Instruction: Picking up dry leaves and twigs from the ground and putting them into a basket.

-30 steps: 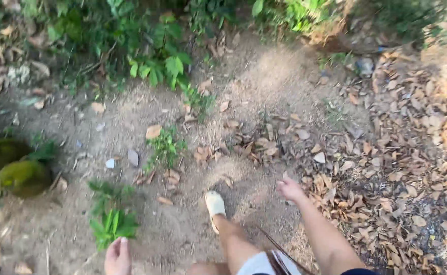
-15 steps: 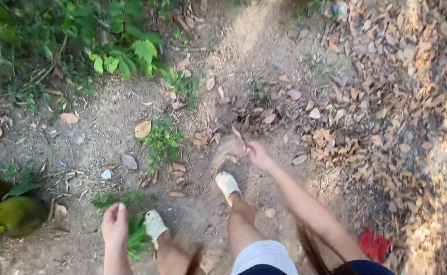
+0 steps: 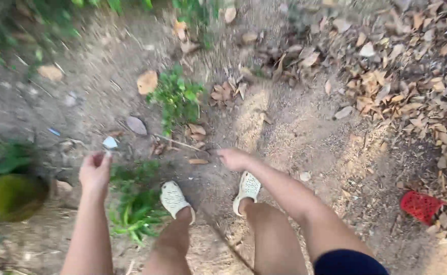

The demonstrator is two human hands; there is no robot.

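Bare dirt has slid back underfoot: both hands have swung forward. Left hand, loosely curled and empty, nears a white scrap; right hand, empty, hangs above a shoe.

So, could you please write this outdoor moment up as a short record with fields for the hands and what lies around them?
setting: bare dirt ground scattered with dry brown leaves
left hand: empty, fingers loosely curled, above a low green leafy plant
right hand: empty, held over the dirt
feet: pale perforated clogs
left edge: large green bumpy fruit on the ground
right edge: red mesh plastic piece among the leaves
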